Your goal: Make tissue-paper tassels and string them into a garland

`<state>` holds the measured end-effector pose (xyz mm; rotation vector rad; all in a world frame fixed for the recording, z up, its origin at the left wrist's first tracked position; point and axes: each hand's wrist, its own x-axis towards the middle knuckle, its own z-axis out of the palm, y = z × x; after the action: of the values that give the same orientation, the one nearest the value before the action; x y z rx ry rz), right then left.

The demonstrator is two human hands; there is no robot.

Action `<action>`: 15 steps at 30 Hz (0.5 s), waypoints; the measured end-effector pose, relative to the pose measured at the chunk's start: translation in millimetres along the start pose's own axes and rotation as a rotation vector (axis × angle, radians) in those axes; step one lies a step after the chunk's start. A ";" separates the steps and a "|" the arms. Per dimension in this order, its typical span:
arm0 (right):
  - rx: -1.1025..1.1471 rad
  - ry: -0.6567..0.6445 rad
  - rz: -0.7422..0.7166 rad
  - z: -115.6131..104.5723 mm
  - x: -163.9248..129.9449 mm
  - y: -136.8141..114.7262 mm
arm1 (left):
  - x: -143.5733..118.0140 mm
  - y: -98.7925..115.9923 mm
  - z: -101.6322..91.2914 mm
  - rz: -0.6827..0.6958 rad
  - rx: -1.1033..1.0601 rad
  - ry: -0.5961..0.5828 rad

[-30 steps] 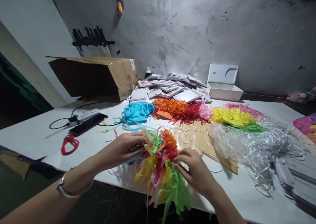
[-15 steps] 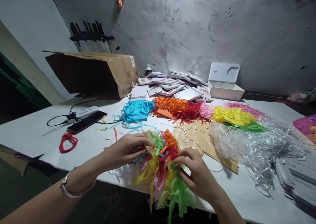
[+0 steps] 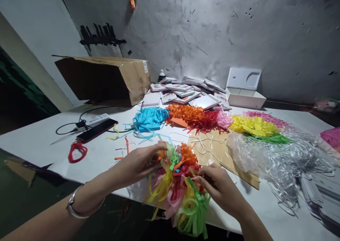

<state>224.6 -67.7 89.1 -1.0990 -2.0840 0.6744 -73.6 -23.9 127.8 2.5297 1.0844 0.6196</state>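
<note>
A bunch of multicoloured paper tassels (image 3: 180, 184), in green, yellow, pink, red and orange strips, lies at the table's front edge, its lower ends hanging over. My left hand (image 3: 143, 159), with a silver bangle on the wrist, is closed on the upper left of the bunch; its fingertips are partly hidden by strips. On the other side my right hand (image 3: 216, 182) pinches strips near the red and green tassels. Behind them lie piles of blue strips (image 3: 150, 119), orange strips (image 3: 186, 114), red strips (image 3: 208, 122) and yellow strips (image 3: 253, 125).
An open cardboard box (image 3: 135, 80) stands at the back left, beside flat printed packs (image 3: 183, 92) and a white box (image 3: 245, 97). A phone (image 3: 97, 129), power strip and red cord (image 3: 77, 151) lie left. Clear plastic strands (image 3: 281, 166) cover the right side, near brown card (image 3: 239, 170).
My right hand has shifted slightly right and down along the tassels. The green strips hang bunched closer together. My left hand stays on the bunch, and the whole view has shifted slightly.
</note>
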 end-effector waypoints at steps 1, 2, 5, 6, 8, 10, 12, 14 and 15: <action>-0.129 0.054 -0.056 -3.7 -1.7 -0.4 | -0.7 1.1 1.0 -0.009 0.000 0.003; -0.237 0.131 -0.121 -7.7 -3.6 -1.2 | -0.9 2.8 1.1 -0.014 -0.015 -0.003; -0.371 0.357 -0.283 -18.5 -8.6 -6.4 | 0.8 9.4 -4.8 0.028 -0.118 -0.106; -0.365 0.395 -0.314 -20.7 -9.7 -8.2 | 2.2 11.2 -8.6 0.051 -0.171 -0.171; -0.336 0.375 -0.333 -22.0 -11.0 -10.3 | 5.6 13.0 -16.9 0.082 -0.317 -0.334; -0.302 0.289 -0.337 -20.6 -12.1 -9.1 | 8.9 12.8 -22.6 0.062 -0.465 -0.457; -0.258 0.339 -0.315 -18.1 -13.8 -6.0 | 11.0 12.8 -23.0 0.037 -0.487 -0.457; -0.212 0.535 -0.245 -15.4 -15.4 -3.2 | 10.9 15.0 -18.1 0.049 -0.308 -0.279; -0.203 0.579 -0.223 -13.9 -15.9 -2.4 | 10.1 16.8 -14.7 0.078 -0.194 -0.155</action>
<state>240.5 -80.7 94.4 -0.9989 -1.7475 0.0198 -64.7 -25.7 150.5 2.4152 0.8341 0.5112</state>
